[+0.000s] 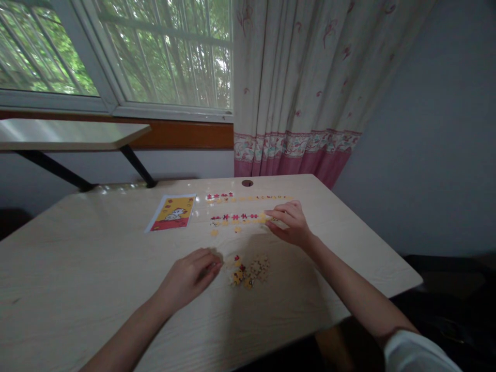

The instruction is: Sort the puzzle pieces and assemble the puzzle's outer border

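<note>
My right hand (290, 223) reaches over the right end of the nearer rows of jigsaw puzzle pieces (235, 217). Its thumb and fingers pinch at a yellow puzzle piece (263, 217), partly covered by the fingertips. My left hand (194, 274) rests low over the table with its fingers curled together. Anything inside them is hidden. Just right of its fingertips lies a loose pile of puzzle pieces (250, 271), some yellow and red, others showing a plain pale side.
A picture sheet (174, 213), yellow and red with a white animal, lies left of the rows. Farther rows of pieces (220, 196) run near a round cable hole (247, 183). A raised shelf (70, 133) stands at the back left of the table (96, 268); a curtain (294, 93) hangs behind.
</note>
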Tool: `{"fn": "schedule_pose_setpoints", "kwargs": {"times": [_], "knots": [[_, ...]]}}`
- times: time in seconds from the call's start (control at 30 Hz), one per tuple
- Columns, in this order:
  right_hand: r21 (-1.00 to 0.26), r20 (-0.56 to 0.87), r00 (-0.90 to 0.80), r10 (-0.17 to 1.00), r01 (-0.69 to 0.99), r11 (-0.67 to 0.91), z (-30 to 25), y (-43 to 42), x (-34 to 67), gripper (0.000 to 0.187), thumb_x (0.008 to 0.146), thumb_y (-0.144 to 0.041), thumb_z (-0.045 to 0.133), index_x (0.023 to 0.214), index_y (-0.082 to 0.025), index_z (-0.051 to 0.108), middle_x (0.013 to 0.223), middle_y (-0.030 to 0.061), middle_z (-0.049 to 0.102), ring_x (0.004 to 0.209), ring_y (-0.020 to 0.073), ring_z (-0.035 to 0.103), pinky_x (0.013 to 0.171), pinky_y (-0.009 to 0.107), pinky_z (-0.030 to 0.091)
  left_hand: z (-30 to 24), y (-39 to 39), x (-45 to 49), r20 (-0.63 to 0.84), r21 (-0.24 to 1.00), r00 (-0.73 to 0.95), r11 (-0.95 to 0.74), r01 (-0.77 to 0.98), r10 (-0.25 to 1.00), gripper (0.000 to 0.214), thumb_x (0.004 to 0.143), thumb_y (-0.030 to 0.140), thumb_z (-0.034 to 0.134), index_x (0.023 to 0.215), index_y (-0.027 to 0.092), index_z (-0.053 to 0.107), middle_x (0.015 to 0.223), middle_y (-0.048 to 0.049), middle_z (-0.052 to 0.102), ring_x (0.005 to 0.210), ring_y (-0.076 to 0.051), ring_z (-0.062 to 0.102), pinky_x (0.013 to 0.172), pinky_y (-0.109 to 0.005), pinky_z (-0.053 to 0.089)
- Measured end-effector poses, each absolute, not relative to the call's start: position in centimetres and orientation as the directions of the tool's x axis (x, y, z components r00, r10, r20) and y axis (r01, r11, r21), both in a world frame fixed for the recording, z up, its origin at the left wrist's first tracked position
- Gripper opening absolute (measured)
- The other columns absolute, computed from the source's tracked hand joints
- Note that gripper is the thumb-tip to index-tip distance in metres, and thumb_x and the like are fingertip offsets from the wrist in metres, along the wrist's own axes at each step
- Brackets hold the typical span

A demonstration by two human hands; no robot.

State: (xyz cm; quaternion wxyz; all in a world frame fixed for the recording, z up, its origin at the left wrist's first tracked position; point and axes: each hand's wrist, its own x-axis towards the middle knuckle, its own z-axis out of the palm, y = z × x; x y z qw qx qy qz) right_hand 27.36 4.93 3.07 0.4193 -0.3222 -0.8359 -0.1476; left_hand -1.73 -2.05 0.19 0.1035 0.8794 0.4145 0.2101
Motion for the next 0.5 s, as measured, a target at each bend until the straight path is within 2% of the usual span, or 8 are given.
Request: {"fn": "schedule_pose_setpoints", "kwargs": {"times": [0.1,0.27,0.4,0.5], "knots": [[-0.071,0.779,-0.431,0.457,0.662,0.746,2.7,5.4,27.3,0.02,0.082,-0.035,0.057,0.096,-0.024,0.065,0.082,0.0019,0.065,0.075,0.0141,0.056,0.077,0.032,0.033,0.2,-2.1,-1.7,0.277,0.35,0.58,-0.643,0.682,0.766,0.018,0.089,0.026,0.041,0.083,0.02,0.057,0.075,-0.0021,0.058,0.07,-0.015,0.055,0.063,-0.024,0.043],[-0.224,0.739,-0.365,0.566,0.659,0.718,2.5,6.8,25.7,0.021,0.082,-0.035,0.057,0.093,-0.019,0.066,0.08,0.0033,0.066,0.077,0.0146,0.057,0.079,0.031,0.033,0.1,-2.0,-1.6,0.249,0.358,0.578,-0.628,0.69,0.777,0.02,0.09,0.026,0.04,0.084,0.02,0.058,0.078,-0.0032,0.059,0.074,-0.016,0.056,0.066,-0.025,0.044],[-0.305,0.62,-0.394,0.679,0.676,0.671,2.7,8.6,22.3,0.023,0.08,-0.037,0.059,0.095,-0.02,0.065,0.078,0.0016,0.065,0.078,0.0146,0.057,0.077,0.029,0.032,0.0,-1.9,-1.6,0.25,0.355,0.576,-0.627,0.693,0.779,0.02,0.09,0.026,0.04,0.084,0.02,0.058,0.078,-0.0029,0.06,0.075,-0.016,0.056,0.066,-0.024,0.043],[-0.364,0.512,-0.404,0.758,0.697,0.618,2.5,10.6,19.0,0.024,0.081,-0.038,0.057,0.097,-0.022,0.065,0.085,0.0014,0.067,0.084,0.015,0.058,0.078,0.029,0.033,-0.1,-2.0,-1.6,0.24,0.362,0.573,-0.619,0.696,0.784,0.019,0.09,0.025,0.04,0.085,0.02,0.057,0.079,-0.0027,0.06,0.075,-0.016,0.056,0.066,-0.025,0.043]]}}
